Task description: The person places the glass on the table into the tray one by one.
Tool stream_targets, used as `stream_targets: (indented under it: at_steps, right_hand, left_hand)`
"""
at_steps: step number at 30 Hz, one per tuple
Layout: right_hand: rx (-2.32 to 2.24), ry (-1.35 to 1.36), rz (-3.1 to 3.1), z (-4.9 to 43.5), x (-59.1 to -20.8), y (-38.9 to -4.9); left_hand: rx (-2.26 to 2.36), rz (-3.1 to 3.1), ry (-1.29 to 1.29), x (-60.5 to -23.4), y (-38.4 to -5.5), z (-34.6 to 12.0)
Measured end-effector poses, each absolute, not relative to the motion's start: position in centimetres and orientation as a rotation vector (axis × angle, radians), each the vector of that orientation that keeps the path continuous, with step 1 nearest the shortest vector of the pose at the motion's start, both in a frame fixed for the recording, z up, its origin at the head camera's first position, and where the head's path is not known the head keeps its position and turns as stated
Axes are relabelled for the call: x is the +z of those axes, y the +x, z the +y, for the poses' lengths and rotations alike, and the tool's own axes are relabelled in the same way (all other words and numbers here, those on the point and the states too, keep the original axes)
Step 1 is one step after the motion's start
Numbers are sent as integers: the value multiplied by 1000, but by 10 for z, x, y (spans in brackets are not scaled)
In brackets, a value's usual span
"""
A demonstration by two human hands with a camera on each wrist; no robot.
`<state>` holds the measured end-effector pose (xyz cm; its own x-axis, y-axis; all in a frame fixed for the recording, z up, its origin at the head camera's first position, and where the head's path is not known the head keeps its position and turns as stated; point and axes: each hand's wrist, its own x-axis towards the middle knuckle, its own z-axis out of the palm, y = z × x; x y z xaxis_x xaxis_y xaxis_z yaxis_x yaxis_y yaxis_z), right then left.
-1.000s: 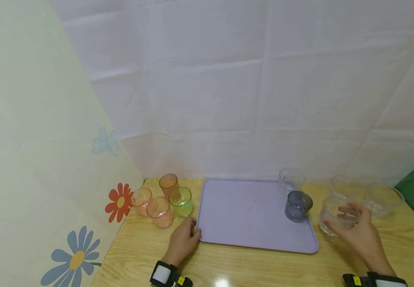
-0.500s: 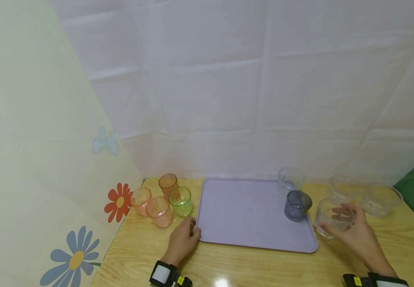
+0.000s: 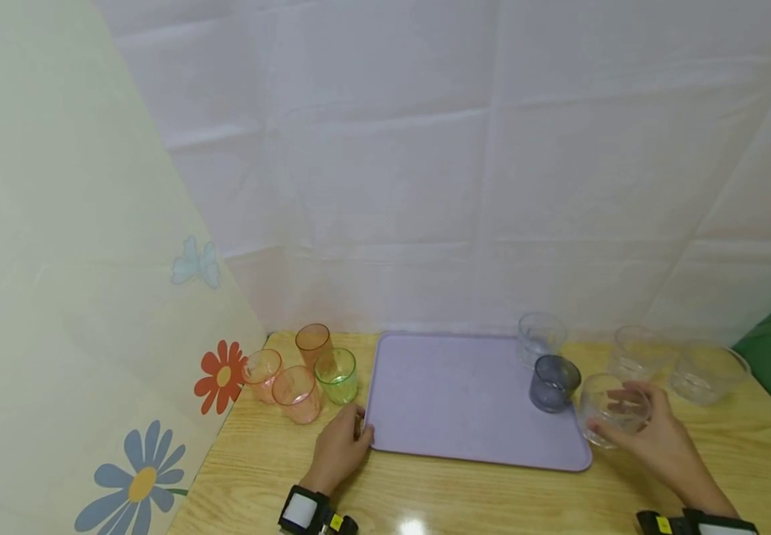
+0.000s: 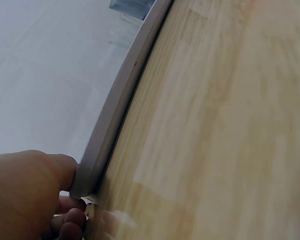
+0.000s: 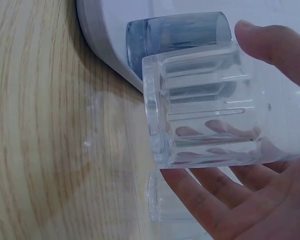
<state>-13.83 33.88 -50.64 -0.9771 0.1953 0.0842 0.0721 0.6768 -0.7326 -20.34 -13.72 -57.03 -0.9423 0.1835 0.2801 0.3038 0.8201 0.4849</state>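
In the head view my left hand (image 3: 340,449) holds the front left corner of a lilac tray (image 3: 452,401). The left wrist view shows its thumb against the tray rim (image 4: 115,100), with the other fingers curled below. My right hand (image 3: 662,438) grips a clear ribbed glass (image 5: 205,107) between thumb and fingers, beside the tray's right edge. The glass is upright, its base slightly off the wood. Close to it, a smoky grey glass (image 3: 555,390) stands on the tray. Behind that, a pale clear glass (image 3: 538,336) is at the tray's back right corner.
Left of the tray stand several tinted glasses: two pinkish-orange ones, a brown one (image 3: 313,343) and a green one (image 3: 336,379). More clear glasses (image 3: 703,375) are at the right of the wooden table (image 3: 479,498). A pale cloth wall (image 3: 425,223) closes off the back.
My right hand has carried the clear glass leftward, up to the tray's right edge and near the grey glass. The left hand and the tray have stayed put.
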Motion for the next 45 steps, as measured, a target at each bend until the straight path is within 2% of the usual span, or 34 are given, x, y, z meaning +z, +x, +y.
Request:
stream_targets:
  at_steps: [45]
  right_hand:
    - [1155, 31, -2806, 324, -509, -136]
  left_hand:
    - [-803, -2761, -383, -570, -203, -137]
